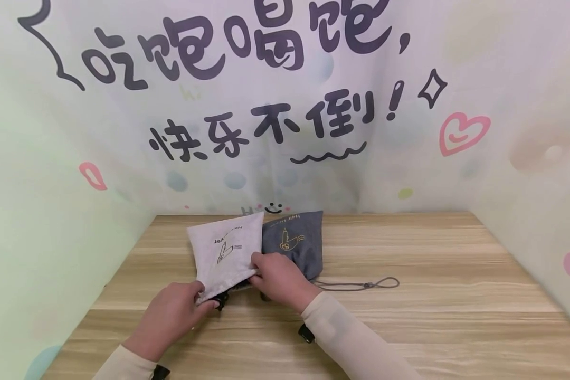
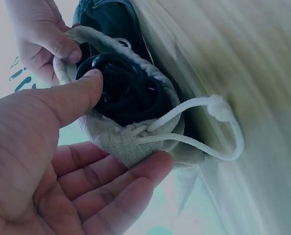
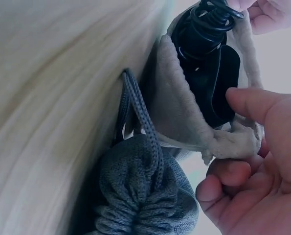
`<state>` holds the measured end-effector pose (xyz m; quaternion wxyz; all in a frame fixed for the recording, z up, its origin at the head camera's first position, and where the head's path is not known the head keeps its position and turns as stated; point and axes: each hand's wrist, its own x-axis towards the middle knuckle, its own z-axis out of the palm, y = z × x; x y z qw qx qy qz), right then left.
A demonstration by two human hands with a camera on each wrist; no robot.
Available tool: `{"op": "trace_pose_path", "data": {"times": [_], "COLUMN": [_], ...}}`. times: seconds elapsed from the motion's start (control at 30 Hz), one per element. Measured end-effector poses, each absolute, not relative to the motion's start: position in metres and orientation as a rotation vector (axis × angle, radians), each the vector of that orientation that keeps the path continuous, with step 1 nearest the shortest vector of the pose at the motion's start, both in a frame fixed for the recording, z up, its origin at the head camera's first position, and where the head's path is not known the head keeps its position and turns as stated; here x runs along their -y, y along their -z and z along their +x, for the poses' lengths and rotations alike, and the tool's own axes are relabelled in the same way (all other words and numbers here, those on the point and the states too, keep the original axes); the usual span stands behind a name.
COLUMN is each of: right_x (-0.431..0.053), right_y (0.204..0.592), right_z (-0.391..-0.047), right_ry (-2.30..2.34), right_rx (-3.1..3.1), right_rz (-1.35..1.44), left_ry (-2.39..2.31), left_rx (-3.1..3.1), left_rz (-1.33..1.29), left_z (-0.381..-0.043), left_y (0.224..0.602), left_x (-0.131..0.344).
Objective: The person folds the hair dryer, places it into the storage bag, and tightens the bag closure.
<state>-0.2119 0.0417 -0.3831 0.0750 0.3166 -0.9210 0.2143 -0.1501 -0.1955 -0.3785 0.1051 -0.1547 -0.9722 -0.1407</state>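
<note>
A light drawstring pouch with a hair-dryer print is held above the table, its mouth towards me. Inside it sits a black hair dryer with a coiled black cord near the opening. My left hand grips the left side of the rim, thumb at the cord and fingers under the cloth. On the right side, my right hand pinches the rim between thumb and curled fingers. The pouch's white drawstring hangs in a loop. Most of the dryer is hidden by the cloth.
A dark grey pouch with a similar gold print lies behind my right hand, its mouth gathered. Its grey cord stretches right across the wooden table. A printed cloth backdrop rises at the table's back edge.
</note>
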Motion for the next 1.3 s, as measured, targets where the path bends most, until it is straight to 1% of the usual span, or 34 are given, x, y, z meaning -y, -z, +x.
{"op": "trace_pose_path", "data": {"times": [0.27,0.43,0.63,0.9,1.3], "right_x": [-0.044,-0.047,-0.05,-0.051,-0.048], "right_y": [0.384,0.385,0.384,0.386,0.386], "right_z": [-0.212,-0.21,-0.206,-0.208,-0.208], "right_ry": [-0.628,-0.635,-0.568,-0.507,-0.446], "right_rx": [2.81,2.881,2.942,2.951,2.983], "right_rz": [1.047,0.987,0.882,0.906,0.952], "left_ry": [0.397,0.416,0.426,0.446,0.496], "left_rx": [2.913,2.939,2.957,2.993,3.056], "left_rz": [-0.438,-0.377,-0.392,-0.444,-0.392], "left_z": [-0.148,-0.146,-0.148,-0.151,-0.156], "left_y": [0.385,0.387,0.387,0.389,0.39], "left_x": [0.197,0.197,0.194,0.189,0.188]}}
